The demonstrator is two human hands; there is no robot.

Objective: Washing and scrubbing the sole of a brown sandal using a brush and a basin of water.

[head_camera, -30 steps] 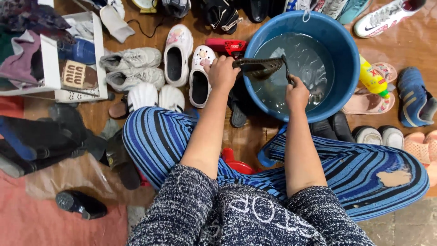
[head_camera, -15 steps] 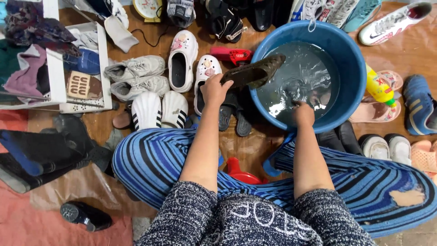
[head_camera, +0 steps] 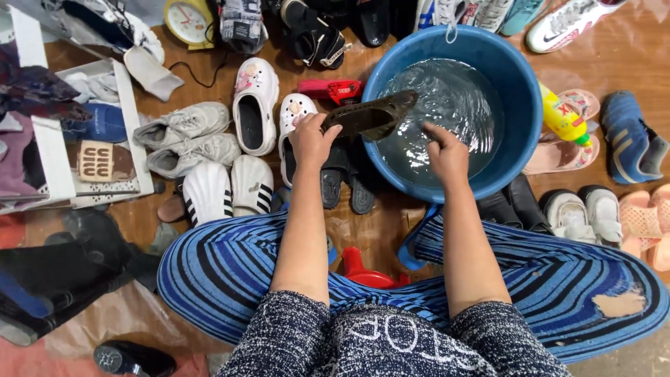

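Over one basin (head_camera: pixel 520 105), one shoe (head_camera: pixel 370 115)

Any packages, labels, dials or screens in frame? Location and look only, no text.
Yellow bottle: lying right of the blue basin, red and green label.
Clock: top left, round, yellow rim, pale dial.
Red case: left of the basin, flat, white label.
No screens.

The dark shoe (head_camera: pixel 370 115) looks like wet, glossy rubber, and the blue basin (head_camera: pixel 520 132) is smooth plastic. The white clogs (head_camera: pixel 255 112) look matt, the striped trousers (head_camera: pixel 230 272) soft cloth, the floor (head_camera: pixel 628 63) polished wood.
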